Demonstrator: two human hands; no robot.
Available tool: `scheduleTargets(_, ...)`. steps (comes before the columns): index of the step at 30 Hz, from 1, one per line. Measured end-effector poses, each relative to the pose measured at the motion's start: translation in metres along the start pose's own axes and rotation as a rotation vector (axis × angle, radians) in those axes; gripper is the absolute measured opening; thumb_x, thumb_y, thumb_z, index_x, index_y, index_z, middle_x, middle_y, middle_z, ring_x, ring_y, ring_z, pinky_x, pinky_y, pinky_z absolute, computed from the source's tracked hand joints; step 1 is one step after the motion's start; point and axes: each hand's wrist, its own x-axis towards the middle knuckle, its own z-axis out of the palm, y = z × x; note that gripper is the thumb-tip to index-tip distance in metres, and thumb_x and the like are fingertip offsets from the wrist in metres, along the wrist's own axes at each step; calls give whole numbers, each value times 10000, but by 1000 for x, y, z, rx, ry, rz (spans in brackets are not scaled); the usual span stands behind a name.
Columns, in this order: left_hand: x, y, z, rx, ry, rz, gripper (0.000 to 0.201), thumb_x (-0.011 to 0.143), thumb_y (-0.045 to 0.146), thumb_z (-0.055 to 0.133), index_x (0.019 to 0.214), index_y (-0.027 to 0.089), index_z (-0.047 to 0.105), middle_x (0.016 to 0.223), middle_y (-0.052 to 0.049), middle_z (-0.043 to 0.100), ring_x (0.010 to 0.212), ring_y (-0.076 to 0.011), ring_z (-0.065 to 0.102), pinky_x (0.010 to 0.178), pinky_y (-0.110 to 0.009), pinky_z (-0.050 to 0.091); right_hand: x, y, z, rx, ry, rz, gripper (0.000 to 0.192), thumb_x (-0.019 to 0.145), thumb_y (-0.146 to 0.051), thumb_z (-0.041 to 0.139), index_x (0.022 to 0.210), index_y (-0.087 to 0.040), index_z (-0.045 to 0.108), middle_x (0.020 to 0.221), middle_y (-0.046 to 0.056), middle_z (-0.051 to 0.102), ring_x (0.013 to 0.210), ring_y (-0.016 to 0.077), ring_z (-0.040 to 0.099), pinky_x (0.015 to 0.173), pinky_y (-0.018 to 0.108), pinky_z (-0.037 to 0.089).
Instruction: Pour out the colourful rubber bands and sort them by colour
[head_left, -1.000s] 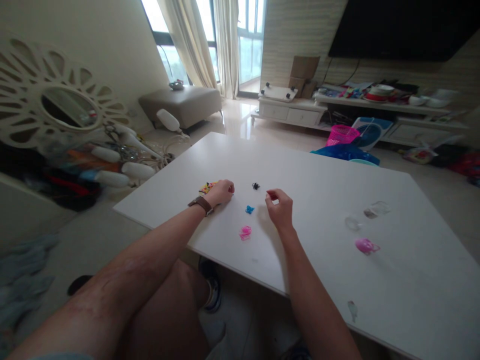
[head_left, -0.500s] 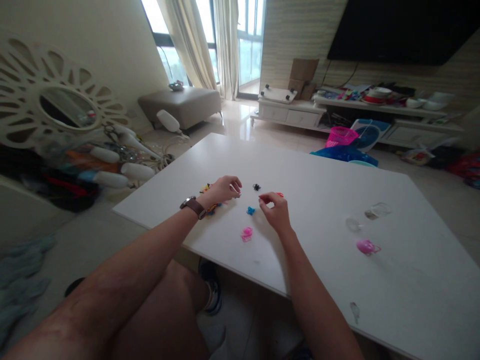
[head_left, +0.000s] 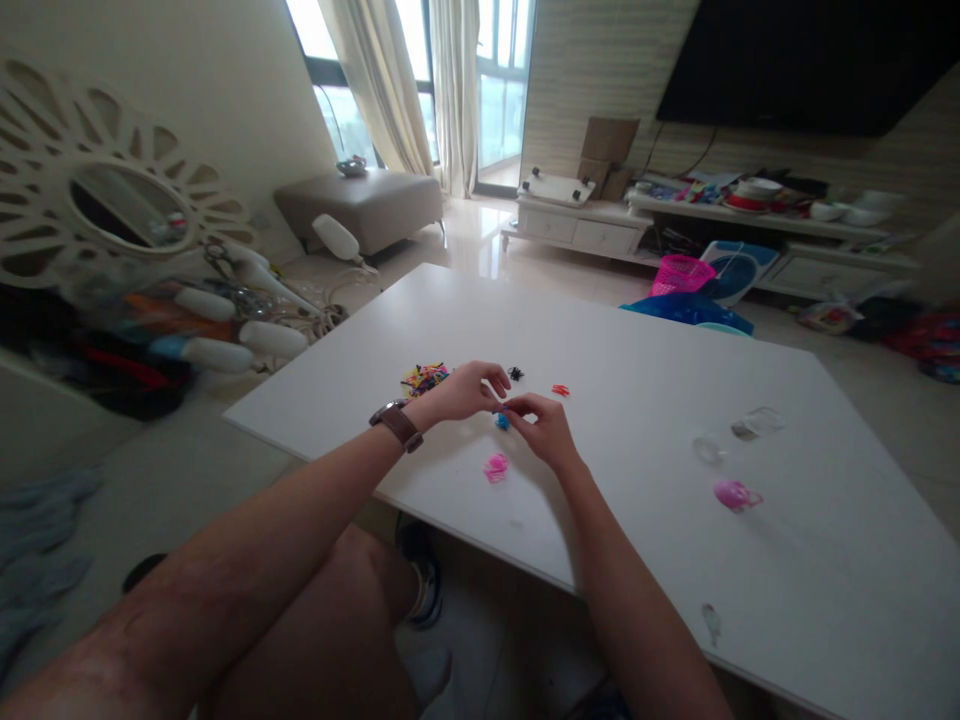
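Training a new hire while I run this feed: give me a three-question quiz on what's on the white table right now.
1. True or false: both hands meet over the blue piece.
2. Which lies nearest the table's near edge? A) black piece B) red piece C) pink piece
3. On which wrist is the watch?

Key: 1 true, left hand and right hand close in on it; 2 C; 3 left.

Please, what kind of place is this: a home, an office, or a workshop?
Most likely the living room of a home. A large dark television hangs on the wall above a low white cabinet, a padded bench stands by curtained windows, and the person works at a low white table.
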Motion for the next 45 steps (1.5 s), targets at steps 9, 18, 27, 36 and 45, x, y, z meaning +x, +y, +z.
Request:
scheduleTargets(9,-1,1,4,4,-47,35,278,691,82,673,963,127,635,1020,-83,683,709,-123,655,572,-227,535,-1,-2,2,119,-38,77,170,849,-350,704,916,-197,735,893,58,757,800,195,722,759,320,573)
scheduleTargets(18,-2,-4,5,70,-57,8,296,712,176,724,993,135,638,989,-75,695,714,-137,678,602,-228,518,2,3,-9,166,-63,138,190,777,-358,759,849,-186,726,815,43,745,753,182,691,727,308,552)
scheduleTargets(27,-3,5,6,126,-52,21,305,696,99,675,998,136,652,973,-64,694,687,-110,639,607,-215,497,10,42,-54,-103,407,254,243,731,-394,729,825,-171,706,790,58,731,695,184,662,691,317,540)
scheduleTargets(36,-5,-1,0,179,-34,17,300,697,113,656,995,142,657,964,-65,695,730,-133,657,620,-226,510,13,75,-65,-307,520,366,157,705,-301,708,793,-172,697,755,53,721,678,182,630,683,306,505)
scheduleTargets(45,-9,-7,-1,223,-76,32,288,677,106,663,963,141,669,941,-65,710,732,-148,667,609,-232,501,11,80,-65,-395,544,290,172,731,-284,651,849,-163,684,916,81,703,731,176,608,741,319,501)
